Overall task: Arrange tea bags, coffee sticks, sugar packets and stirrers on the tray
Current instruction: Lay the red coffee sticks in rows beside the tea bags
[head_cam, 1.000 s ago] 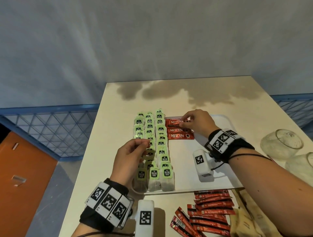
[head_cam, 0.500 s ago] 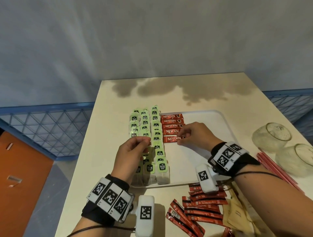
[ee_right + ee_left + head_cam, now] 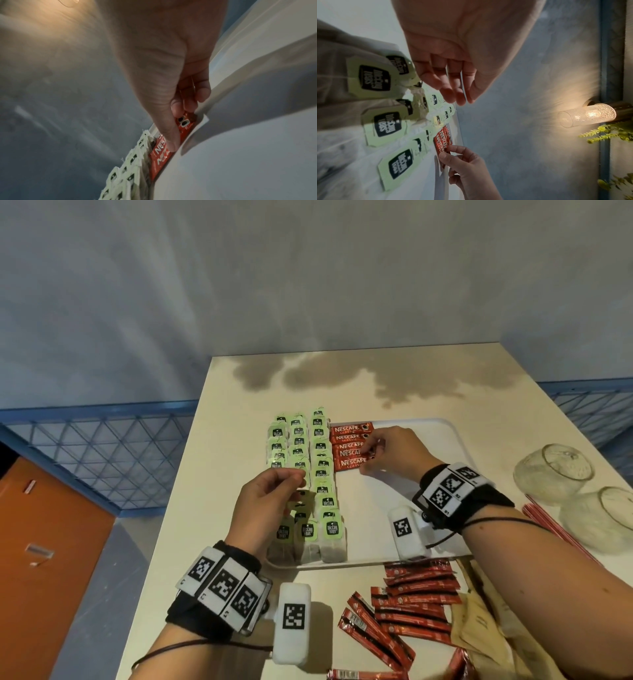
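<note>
the right hand [image 3: 390, 455], nearer, pinches the right ends of the coffee sticks [image 3: 347, 450], whose long axes run left-right beside the tea bags [image 3: 301, 474]; the left hand [image 3: 267, 501], loosely curled, holds nothing visible.

You see pale green tea bag tags [image 3: 301, 474] with black logos, red coffee sticks [image 3: 349, 446] lettered in white on your white tray [image 3: 445, 440], a cream table [image 3: 212, 474] blotched dark, black-and-white checked markers on your wristbands [image 3: 222, 587], and a grey-blue wall [image 3: 308, 285].
</note>
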A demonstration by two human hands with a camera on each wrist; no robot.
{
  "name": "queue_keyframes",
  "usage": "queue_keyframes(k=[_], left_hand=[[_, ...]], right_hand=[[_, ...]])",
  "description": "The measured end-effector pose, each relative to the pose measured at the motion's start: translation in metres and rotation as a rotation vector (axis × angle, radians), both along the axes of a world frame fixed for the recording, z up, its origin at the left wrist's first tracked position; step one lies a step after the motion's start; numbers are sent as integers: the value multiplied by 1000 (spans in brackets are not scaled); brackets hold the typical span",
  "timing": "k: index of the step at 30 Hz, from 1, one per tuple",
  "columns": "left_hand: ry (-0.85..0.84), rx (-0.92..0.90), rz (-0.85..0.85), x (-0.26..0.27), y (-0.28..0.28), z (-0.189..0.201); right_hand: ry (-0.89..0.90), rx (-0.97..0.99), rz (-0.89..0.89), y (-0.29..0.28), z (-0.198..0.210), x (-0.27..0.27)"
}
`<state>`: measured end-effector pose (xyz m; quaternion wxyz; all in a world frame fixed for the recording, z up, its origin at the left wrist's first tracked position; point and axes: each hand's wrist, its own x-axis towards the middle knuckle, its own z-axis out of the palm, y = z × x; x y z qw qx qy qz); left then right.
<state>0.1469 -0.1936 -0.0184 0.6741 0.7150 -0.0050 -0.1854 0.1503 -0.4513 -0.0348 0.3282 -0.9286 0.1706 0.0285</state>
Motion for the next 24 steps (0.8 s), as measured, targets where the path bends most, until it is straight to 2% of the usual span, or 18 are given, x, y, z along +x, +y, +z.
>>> queue_keyframes(k=[3,6,8,12,17,20,24], left_hand=[[-83,43,-46,-10,-1,11],[-262,224,-170,-30,2,12],[-373,376,-310,-46,4,9],[-473,502,-592,-88,10,-3],[-656,762,-894,-116,1,-16],[-798,922,-966,-127,-8,-18],[-933,1047,-975,-136,-16,-16]], right_hand=[[-25,-5,37,5,17,-19],[-39,43,69,20,25,-56],[-33,74,93,33,25,-84],[10,107,158,53,19,-145],[80,93,184,51,17,-187],[123,43,193,49,19,-204],[165,-78,247,55,14,-221]])
